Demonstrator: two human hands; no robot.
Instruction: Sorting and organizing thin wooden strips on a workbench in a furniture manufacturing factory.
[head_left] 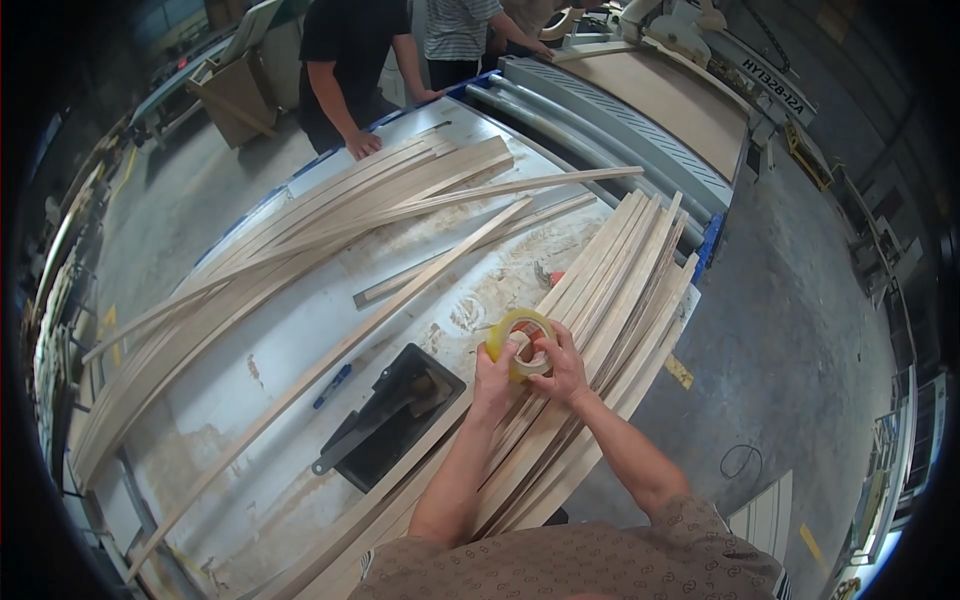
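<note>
Between my hands is a roll of yellowish clear packing tape (497, 342), tilted so that its round core opening shows. My left hand (491, 378) grips its left side, thumb at the core. The right hand (566, 368) closes on the opposite side, with its fingers at the inner ring. Whether a tape end is pulled loose I cannot tell. Right below the roll lies a bundle of long, thin wooden strips (610, 285), running from the roller end of the table toward my body. A small red thing (557, 278) shows at the bundle's left edge.
A black tray (362, 468) with a dark handled tool in it and a blue pen (333, 386) lie left of me. More wooden strips (330, 225) cover the white table's (290, 345) far left. Metal rollers (540, 120) cross its far end. Several people stand beyond.
</note>
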